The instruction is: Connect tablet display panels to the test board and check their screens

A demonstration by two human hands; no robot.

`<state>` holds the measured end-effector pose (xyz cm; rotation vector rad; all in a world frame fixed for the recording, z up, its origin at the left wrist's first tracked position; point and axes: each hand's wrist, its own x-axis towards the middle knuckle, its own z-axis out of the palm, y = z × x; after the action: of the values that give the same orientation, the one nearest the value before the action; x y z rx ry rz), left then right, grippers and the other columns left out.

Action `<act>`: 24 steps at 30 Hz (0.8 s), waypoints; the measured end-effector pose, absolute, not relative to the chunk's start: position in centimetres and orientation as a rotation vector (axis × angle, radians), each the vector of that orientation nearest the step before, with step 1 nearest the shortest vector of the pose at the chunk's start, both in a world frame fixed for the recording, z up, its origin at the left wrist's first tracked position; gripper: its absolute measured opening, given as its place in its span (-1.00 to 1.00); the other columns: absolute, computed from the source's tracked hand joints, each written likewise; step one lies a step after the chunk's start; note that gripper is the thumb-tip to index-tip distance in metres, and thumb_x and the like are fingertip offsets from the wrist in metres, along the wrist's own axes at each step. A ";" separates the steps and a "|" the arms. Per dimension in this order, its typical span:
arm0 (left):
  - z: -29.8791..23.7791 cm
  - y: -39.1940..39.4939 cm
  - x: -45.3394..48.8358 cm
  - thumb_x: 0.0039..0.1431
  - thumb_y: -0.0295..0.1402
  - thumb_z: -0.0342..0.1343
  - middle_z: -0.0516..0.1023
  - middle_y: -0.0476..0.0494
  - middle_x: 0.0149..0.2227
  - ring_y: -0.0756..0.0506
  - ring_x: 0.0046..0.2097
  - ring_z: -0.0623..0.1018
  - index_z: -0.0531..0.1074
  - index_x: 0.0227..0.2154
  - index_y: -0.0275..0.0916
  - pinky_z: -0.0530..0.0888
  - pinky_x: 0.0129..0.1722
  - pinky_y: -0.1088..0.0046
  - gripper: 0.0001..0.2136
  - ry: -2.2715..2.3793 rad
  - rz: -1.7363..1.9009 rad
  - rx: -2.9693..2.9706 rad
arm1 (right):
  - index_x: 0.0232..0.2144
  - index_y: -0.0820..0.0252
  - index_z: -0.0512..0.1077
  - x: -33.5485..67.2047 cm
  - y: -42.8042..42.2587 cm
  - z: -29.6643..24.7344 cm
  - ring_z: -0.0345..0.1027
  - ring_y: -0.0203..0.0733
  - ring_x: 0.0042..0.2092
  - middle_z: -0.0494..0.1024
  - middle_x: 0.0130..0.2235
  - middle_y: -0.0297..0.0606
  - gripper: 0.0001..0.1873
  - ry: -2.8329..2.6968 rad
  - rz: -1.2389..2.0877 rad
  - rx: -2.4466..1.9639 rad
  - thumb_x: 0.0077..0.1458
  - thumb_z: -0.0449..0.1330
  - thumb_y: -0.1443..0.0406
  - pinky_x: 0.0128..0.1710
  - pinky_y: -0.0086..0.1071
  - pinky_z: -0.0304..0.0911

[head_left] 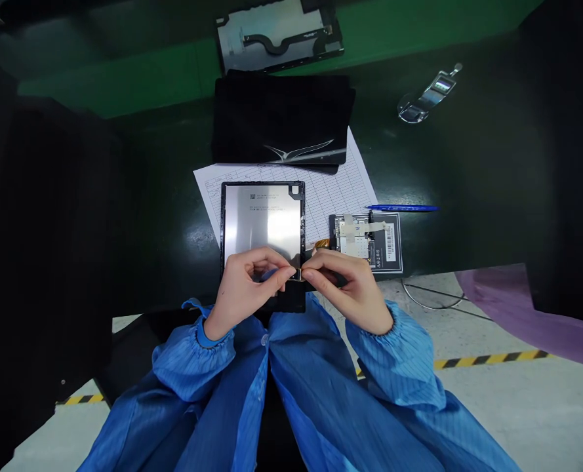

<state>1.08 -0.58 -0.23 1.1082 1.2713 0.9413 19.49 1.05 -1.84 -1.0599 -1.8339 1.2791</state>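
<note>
Above the lower right corner of an opened tablet screen panel (262,223), silver-backed with a black frame, my two hands meet. My left hand (252,282) is closed in a pinch on the end of a small flex cable (298,274). From the other side, my right hand (347,282) pinches the same piece, thumb against forefinger. Fingertips hide most of it. An orange ribbon cable (322,244) shows just behind my right hand. To the right lies a circuit board (353,236) with strips of tape, beside a black labelled battery (388,246).
A printed sheet (360,174) lies under the panel. Behind it are stacked black panels (281,118) and another opened panel (281,39). A blue pen-like tool (402,208) lies by the board. A shiny metal device (429,95) stands at the back right. The table's front edge is close.
</note>
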 end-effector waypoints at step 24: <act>-0.4 -1.2 1.9 0.05 -0.45 0.25 0.47 0.05 -0.62 0.08 -0.61 0.43 0.49 -0.48 -0.26 0.36 -0.62 0.59 -0.95 1.363 1.004 1.065 | -0.44 0.21 0.44 18.6 0.6 -1.5 0.22 -0.36 -0.45 0.43 -0.48 -0.37 -0.85 -1.830 1.108 -1.123 0.20 0.17 0.38 -0.45 -0.42 0.13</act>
<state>1.91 -1.21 -0.41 1.0653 1.3629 1.0045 18.64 0.61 -1.46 -1.1226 -1.8299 1.1075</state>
